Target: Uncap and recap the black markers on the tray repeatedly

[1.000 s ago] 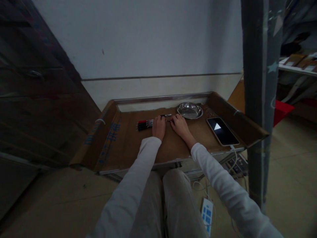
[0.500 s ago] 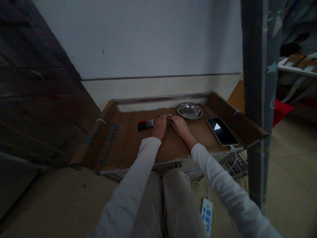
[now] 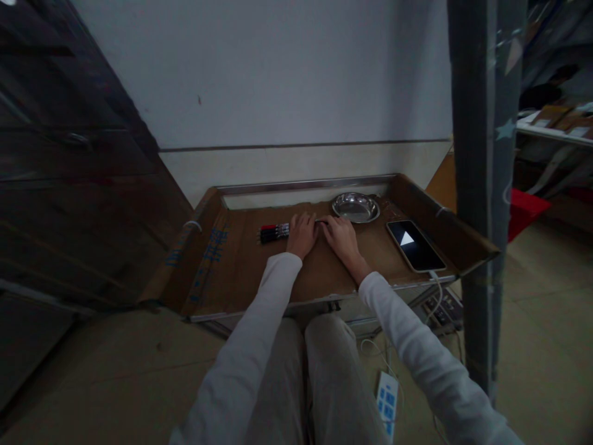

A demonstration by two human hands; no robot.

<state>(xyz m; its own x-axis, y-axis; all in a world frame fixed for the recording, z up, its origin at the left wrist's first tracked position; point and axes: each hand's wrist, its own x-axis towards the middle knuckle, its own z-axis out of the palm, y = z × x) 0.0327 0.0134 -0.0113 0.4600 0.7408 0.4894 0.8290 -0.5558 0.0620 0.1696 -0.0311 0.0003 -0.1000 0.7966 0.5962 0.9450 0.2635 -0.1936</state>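
My left hand (image 3: 301, 235) and my right hand (image 3: 340, 238) rest close together on a cardboard-lined tray table (image 3: 241, 272). Between their fingertips lies a thin dark pen (image 3: 319, 222), mostly hidden by the fingers; both hands seem to pinch it. A small bundle of red and black pens (image 3: 274, 232) lies just left of my left hand. A shallow metal dish (image 3: 355, 207) sits right behind my right hand.
A phone (image 3: 415, 245) with a lit screen lies at the tray's right, its cable running down to a power strip (image 3: 386, 400) on the floor. A grey post (image 3: 482, 185) stands at the right, dark wooden furniture (image 3: 69, 173) at the left.
The pen that showed behind my hands is now almost covered by my fingers. My hands have drawn slightly closer together. The view shifted a little.
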